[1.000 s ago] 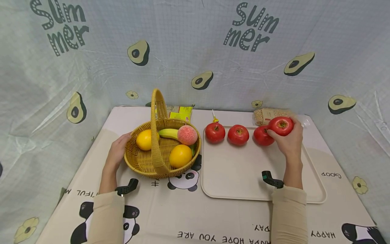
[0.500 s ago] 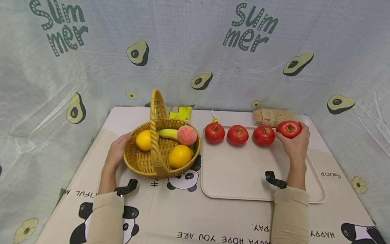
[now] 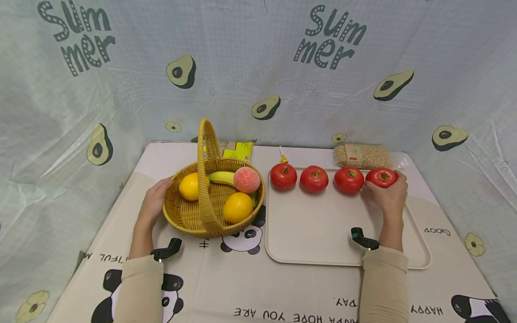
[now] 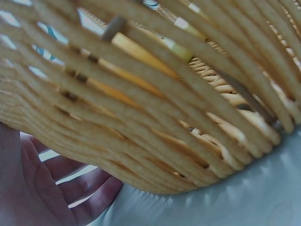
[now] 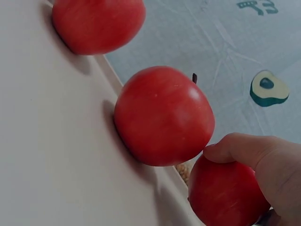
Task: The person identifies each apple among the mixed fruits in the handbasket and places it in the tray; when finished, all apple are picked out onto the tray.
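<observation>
My right hand (image 3: 388, 195) grips a red apple (image 3: 381, 176) at the back right of the beige tray (image 3: 319, 229), thumb on its left side and fingers on its right. In the right wrist view, the thumb (image 5: 244, 149) presses on this apple's top edge. To its left, three more red apples stand in a row along the tray's back edge; the nearest apple (image 3: 349, 180) is right beside the thumb. My left hand (image 3: 152, 202) rests against the left side of a yellow wicker basket (image 3: 183, 220), fingers extended along its outer wall in the left wrist view.
Inside the basket are two oranges (image 3: 238, 208), a banana (image 3: 221, 177) and a fuzzy pink peach (image 3: 247, 179). Its tall handle (image 3: 204, 193) arches over the middle. Behind the tray lie a bag of grains (image 3: 363, 156) and a small yellow-tipped item (image 3: 283, 158); a yellow packet (image 3: 243, 151) lies behind the basket.
My right hand has moved the apple right, away from overlapping its neighbour, and then down to the tray's back right, completing a row. My left hand stays at the basket.
</observation>
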